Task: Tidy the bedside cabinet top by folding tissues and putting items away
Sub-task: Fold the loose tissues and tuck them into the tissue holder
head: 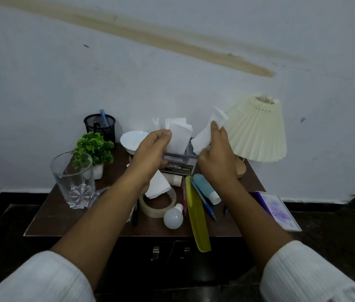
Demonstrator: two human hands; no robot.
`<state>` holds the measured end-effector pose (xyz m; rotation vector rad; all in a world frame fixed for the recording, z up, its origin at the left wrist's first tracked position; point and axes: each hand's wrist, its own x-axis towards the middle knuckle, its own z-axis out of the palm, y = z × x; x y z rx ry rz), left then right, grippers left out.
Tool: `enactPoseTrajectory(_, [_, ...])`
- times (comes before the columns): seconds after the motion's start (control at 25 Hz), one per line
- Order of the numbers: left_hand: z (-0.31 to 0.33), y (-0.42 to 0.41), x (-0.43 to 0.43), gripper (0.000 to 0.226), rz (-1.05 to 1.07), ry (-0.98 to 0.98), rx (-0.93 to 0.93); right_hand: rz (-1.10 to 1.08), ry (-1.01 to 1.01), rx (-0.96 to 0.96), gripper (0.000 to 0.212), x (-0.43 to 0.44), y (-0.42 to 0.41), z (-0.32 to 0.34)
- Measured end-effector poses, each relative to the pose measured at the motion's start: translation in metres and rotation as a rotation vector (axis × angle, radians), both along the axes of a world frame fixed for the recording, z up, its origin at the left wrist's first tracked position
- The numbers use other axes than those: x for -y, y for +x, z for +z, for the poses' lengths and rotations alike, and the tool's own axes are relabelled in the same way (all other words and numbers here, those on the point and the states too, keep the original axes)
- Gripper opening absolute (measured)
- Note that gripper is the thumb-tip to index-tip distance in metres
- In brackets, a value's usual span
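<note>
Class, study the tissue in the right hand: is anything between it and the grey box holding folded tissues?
Nothing visible. The tissue in the right hand hangs right beside the grey box; the left hand pinches the folded tissues already standing in it.

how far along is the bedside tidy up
Early. Done: a few tissues seem to stand in the grey holder. In hand: the left hand pinches a folded tissue, the right hand holds a second tissue. Left: a loose tissue, tape roll, bulb, comb, pen and tube lie on the cabinet top.
</note>
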<state>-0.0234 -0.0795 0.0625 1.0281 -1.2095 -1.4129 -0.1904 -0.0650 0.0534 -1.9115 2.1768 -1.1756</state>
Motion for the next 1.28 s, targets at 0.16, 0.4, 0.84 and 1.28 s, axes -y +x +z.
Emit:
enactPoseTrajectory(0.16, [0.000, 0.004, 0.007, 0.026, -0.001, 0.019, 0.016, -0.016, 0.024, -0.023, 0.083, 0.011, 0.004, -0.007])
enactPoseTrajectory(0.4, [0.001, 0.004, 0.009, 0.036, -0.019, 0.033, 0.015, -0.026, 0.047, -0.004, 0.091, 0.019, 0.012, -0.017])
enactPoseTrajectory(0.84, [0.008, 0.002, 0.007, 0.029, -0.037, 0.035, 0.050, -0.022, 0.107, -0.034, 0.091, 0.022, 0.018, -0.029])
enactPoseTrajectory(1.28, [0.005, -0.001, 0.010, 0.029, -0.051, 0.046, 0.039, 0.113, 0.181, -0.123, 0.083, 0.033, 0.011, -0.043])
